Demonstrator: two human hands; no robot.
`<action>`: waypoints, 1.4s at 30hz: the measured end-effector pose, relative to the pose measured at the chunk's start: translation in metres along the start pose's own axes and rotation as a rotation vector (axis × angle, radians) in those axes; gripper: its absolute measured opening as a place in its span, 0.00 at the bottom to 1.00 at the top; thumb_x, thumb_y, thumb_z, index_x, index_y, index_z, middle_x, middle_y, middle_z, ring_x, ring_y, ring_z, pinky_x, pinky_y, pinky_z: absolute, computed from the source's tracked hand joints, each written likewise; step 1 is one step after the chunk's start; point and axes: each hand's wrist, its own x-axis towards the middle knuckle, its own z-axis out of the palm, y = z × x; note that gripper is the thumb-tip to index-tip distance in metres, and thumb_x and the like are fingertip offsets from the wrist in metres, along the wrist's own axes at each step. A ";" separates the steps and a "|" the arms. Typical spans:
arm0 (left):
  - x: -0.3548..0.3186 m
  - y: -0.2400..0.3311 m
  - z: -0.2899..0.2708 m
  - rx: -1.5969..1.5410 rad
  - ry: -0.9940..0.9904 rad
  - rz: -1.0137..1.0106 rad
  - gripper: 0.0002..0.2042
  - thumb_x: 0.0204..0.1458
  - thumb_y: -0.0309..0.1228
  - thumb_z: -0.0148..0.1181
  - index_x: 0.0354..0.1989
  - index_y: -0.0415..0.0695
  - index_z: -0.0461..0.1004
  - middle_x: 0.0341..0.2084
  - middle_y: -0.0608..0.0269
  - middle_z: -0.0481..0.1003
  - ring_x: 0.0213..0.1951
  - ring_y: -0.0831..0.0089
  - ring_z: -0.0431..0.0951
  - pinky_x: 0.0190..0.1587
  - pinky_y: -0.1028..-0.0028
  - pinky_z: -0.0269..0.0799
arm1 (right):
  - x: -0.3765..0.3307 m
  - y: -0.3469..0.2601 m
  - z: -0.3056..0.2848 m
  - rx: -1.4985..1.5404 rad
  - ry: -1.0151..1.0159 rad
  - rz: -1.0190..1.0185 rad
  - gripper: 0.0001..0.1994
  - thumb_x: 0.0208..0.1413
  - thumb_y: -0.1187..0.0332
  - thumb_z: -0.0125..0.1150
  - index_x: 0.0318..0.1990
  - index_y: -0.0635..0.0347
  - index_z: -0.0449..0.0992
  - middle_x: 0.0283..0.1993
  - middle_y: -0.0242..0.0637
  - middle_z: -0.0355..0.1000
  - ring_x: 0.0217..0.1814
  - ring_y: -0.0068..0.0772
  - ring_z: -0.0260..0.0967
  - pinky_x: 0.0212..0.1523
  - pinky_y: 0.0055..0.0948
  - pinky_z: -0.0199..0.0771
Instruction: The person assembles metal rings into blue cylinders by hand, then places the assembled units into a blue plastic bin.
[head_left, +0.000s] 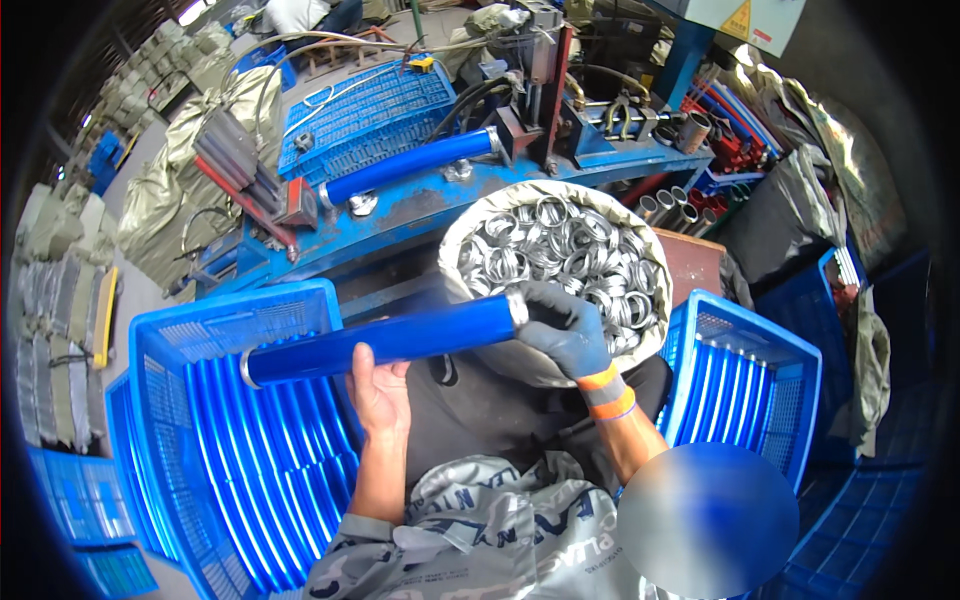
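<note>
A blue tube [400, 338] with silver rings at both ends lies across in front of me, tilted slightly up to the right. My bare left hand [380, 395] holds it from below near the middle, thumb up along its side. At the tube's right end, my right hand [565, 330], in a dark glove with an orange and grey cuff, has its fingers closed around the silver end ring [517, 309]. Just beyond that hand stands a round pale cloth sack [455, 262] full of loose silver rings [560, 250].
Another blue tube [410, 166] rests on the blue machine bench [400, 215] ahead, between two upright cylinders. A blue crate [160, 400] of blue tubes stands left, and a similar crate [808, 400] right. Metal pipes [675, 205] lie beyond the sack. A blurred oval [708, 520] covers the lower right.
</note>
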 end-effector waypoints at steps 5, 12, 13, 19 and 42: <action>0.029 0.004 -0.021 -0.164 0.076 -0.094 0.28 0.76 0.50 0.66 0.73 0.43 0.75 0.66 0.54 0.82 0.67 0.58 0.83 0.71 0.52 0.82 | 0.070 0.005 -0.017 0.052 -0.052 -0.059 0.28 0.71 0.74 0.72 0.77 0.69 0.77 0.69 0.40 0.82 0.69 0.28 0.80 0.73 0.33 0.79; 0.065 0.034 -0.057 -0.269 0.089 -0.065 0.29 0.75 0.49 0.67 0.72 0.40 0.75 0.67 0.49 0.81 0.69 0.55 0.81 0.75 0.49 0.77 | 0.289 0.061 0.047 -0.541 -0.004 -0.362 0.37 0.72 0.63 0.75 0.83 0.61 0.68 0.79 0.51 0.74 0.76 0.45 0.77 0.75 0.39 0.77; 0.077 0.045 -0.061 -0.268 0.103 -0.066 0.29 0.75 0.49 0.67 0.73 0.39 0.74 0.67 0.47 0.81 0.70 0.54 0.81 0.76 0.48 0.76 | 0.331 0.072 0.053 -0.804 0.033 -0.508 0.36 0.71 0.61 0.75 0.83 0.58 0.70 0.80 0.52 0.73 0.79 0.50 0.75 0.78 0.42 0.74; 0.115 0.049 -0.119 -0.104 0.266 -0.012 0.23 0.79 0.44 0.62 0.70 0.38 0.77 0.66 0.46 0.82 0.69 0.51 0.82 0.74 0.48 0.79 | 0.465 0.134 0.069 -1.700 0.142 -0.610 0.34 0.57 0.60 0.78 0.73 0.48 0.78 0.69 0.49 0.78 0.71 0.59 0.78 0.73 0.49 0.77; 0.480 -0.187 -0.002 -0.002 0.242 -0.336 0.42 0.62 0.45 0.84 0.72 0.28 0.69 0.66 0.30 0.76 0.64 0.34 0.84 0.69 0.42 0.84 | -0.057 -0.085 -0.131 -0.307 0.835 -0.391 0.49 0.65 0.55 0.75 0.87 0.68 0.58 0.57 0.44 0.80 0.49 0.36 0.80 0.49 0.35 0.83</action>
